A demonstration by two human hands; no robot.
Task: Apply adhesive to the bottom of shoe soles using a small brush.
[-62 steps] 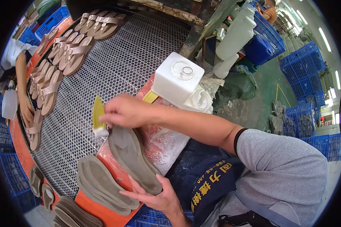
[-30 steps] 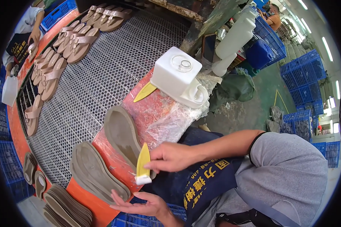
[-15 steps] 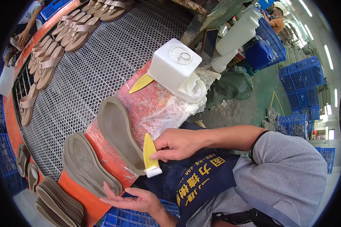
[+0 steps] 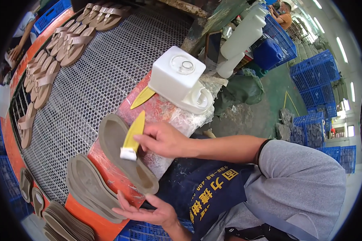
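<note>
My right hand [image 4: 163,139] grips a yellow brush [image 4: 135,132] with a short white tip, its pointed end upward. The white tip is over the middle of a grey-brown shoe sole [image 4: 122,150] lying on the red table edge; whether it touches cannot be told. Near the sole's close end, my left hand [image 4: 153,213] is palm up with fingers spread, holding nothing, its thumb close to the rim. More grey soles [image 4: 90,184] lie overlapped to the left of it. Beyond the sole stands a white plastic container [image 4: 177,76], with a second yellow handle [image 4: 142,97] beside it.
Strappy sandals [image 4: 74,44] stand in rows on a metal mesh surface [image 4: 108,60] at far left. A stack of soles [image 4: 66,221] sits at lower left. Blue crates [image 4: 313,76] are piled at right. Other people's hands [image 4: 16,52] show at the left edge.
My right hand has carried the brush up and left, from the sole's near end to over its middle. My left hand stays open beside the near end. The whole view has shifted slightly.
</note>
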